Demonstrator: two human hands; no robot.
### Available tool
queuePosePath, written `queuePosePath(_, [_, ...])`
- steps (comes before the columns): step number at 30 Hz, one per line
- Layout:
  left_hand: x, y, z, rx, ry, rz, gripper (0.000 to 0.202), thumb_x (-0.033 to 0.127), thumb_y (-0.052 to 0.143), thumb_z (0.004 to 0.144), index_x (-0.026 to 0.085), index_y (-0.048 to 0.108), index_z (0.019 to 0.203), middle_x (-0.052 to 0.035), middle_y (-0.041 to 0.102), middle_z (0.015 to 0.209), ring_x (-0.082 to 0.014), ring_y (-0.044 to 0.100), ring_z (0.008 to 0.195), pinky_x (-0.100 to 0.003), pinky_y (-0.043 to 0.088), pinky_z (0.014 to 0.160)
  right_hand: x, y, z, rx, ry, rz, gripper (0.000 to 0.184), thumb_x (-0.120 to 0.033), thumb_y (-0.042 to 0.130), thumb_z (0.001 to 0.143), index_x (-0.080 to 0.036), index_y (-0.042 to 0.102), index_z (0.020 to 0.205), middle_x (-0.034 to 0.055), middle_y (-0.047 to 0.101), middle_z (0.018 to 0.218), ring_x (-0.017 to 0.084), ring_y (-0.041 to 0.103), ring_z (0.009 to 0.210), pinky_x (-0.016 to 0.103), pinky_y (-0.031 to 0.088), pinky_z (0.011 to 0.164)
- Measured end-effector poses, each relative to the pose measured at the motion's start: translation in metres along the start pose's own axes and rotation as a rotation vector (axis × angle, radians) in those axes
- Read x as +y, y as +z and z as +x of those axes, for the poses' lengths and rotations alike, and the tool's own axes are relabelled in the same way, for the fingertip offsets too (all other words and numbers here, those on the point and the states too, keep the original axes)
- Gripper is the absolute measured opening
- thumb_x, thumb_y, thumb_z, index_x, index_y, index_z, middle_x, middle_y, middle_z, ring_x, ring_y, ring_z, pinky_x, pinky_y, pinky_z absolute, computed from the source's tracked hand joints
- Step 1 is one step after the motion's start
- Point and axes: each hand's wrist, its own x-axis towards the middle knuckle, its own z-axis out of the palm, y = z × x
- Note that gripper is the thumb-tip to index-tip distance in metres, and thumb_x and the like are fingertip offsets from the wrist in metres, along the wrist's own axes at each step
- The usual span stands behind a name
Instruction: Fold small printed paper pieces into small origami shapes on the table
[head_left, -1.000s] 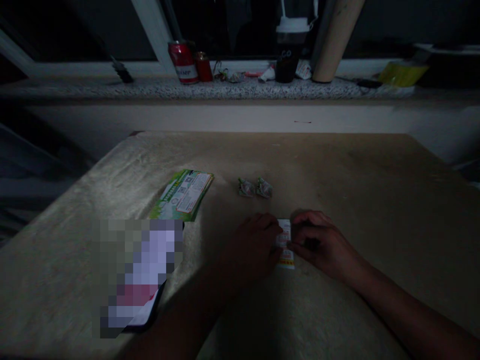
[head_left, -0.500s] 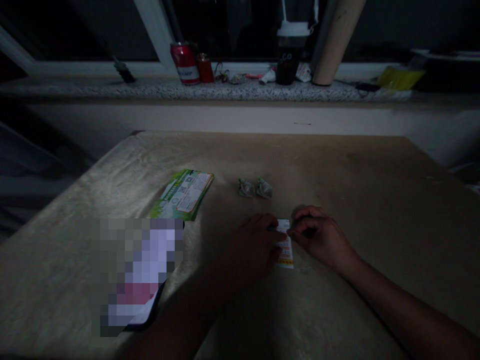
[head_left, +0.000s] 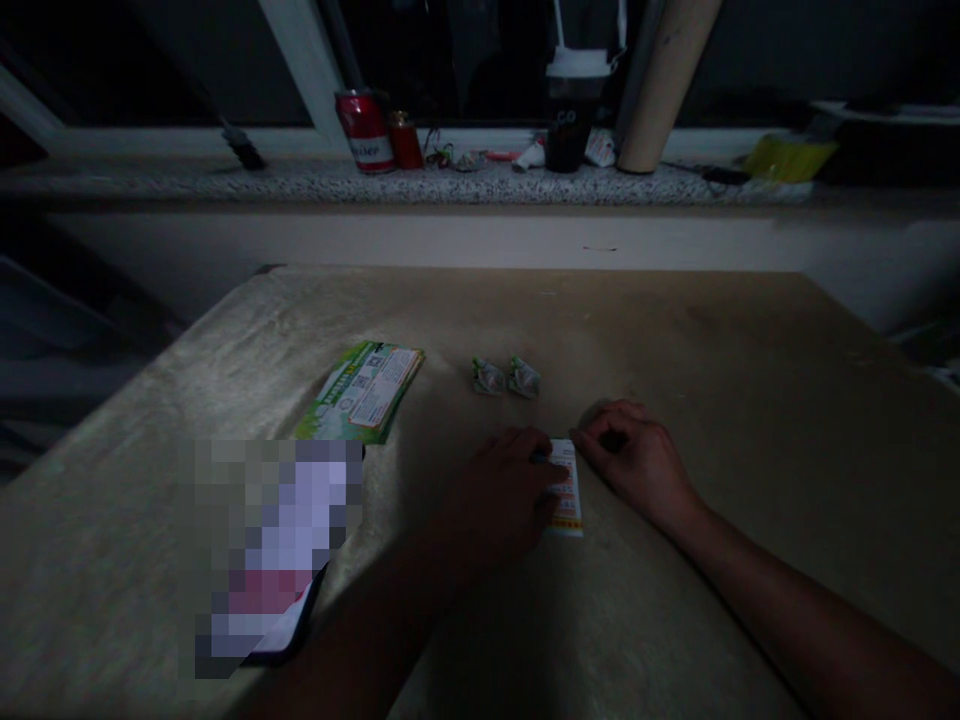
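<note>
A person's two bare hands meet at a small printed card (head_left: pixel 570 497) on a dim bench (head_left: pixel 720 360), seen from the head-worn camera. The left hand (head_left: pixel 506 490) lies over the card's left part, its fingers (head_left: pixel 553 474) slightly apart and resting on the printed face; orange print and a yellow band near the lower edge show beside them. The right hand (head_left: pixel 634 462) is at the card's upper right corner, thumb and forefinger brought together; whether the corner is caught between their tips cannot be told in the low light.

Just beyond the hands, two small crumpled green-and-silver pieces (head_left: pixel 506 381) sit side by side. To the left lies a stack of green leaflets (head_left: pixel 365 392), the top one bearing a white panel and square codes. A phone (head_left: pixel 289 545), its screen blurred into blocks, lies nearer the person, close to the leaflets and beside the left forearm.

Behind the bench, a speckled stone sill (head_left: pixel 300 185) runs below a dark window. On it stand a red can (head_left: pixel 365 132), a smaller red container (head_left: pixel 405 142), a white-lidded dark cup (head_left: pixel 568 130) with a straw, and a pale tube (head_left: pixel 664 95) leaning upward; a yellow item (head_left: pixel 789 158) lies farther right.
</note>
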Motion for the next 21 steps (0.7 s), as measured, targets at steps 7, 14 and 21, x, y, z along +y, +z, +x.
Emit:
queuePosePath(7, [0.002, -0.001, 0.000, 0.002, -0.006, -0.004, 0.026, 0.021, 0.065, 0.093, 0.023, 0.076, 0.117, -0.0093, 0.064, 0.130, -0.0282, 0.056, 0.123, -0.048, 0.045, 0.110, -0.003, -0.010, -0.002, -0.148, -0.201, -0.117, 0.008, -0.027, 0.071, 0.095, -0.026, 0.078, 0.096, 0.0067, 0.075, 0.102, 0.028, 0.067, 0.098, 0.047, 0.048, 0.089])
queuePosePath(14, [0.000, 0.003, -0.001, 0.015, -0.019, -0.035, 0.028, 0.021, 0.068, 0.091, 0.026, 0.075, 0.118, -0.0079, 0.064, 0.128, -0.0281, 0.058, 0.121, -0.047, 0.046, 0.108, -0.001, -0.023, -0.010, -0.297, -0.317, -0.097, 0.025, -0.031, 0.077, 0.090, -0.024, 0.076, 0.114, 0.0103, 0.072, 0.120, 0.030, 0.065, 0.113, 0.049, 0.050, 0.098])
queuePosePath(21, [0.001, 0.002, -0.001, 0.031, 0.000, -0.020, 0.026, 0.021, 0.067, 0.091, 0.022, 0.076, 0.116, -0.0089, 0.064, 0.128, -0.0280, 0.058, 0.121, -0.046, 0.047, 0.107, -0.012, -0.033, -0.022, -0.392, -0.231, -0.132, 0.069, -0.036, 0.091, 0.068, -0.021, 0.068, 0.132, 0.0143, 0.063, 0.139, 0.036, 0.058, 0.128, 0.054, 0.045, 0.109])
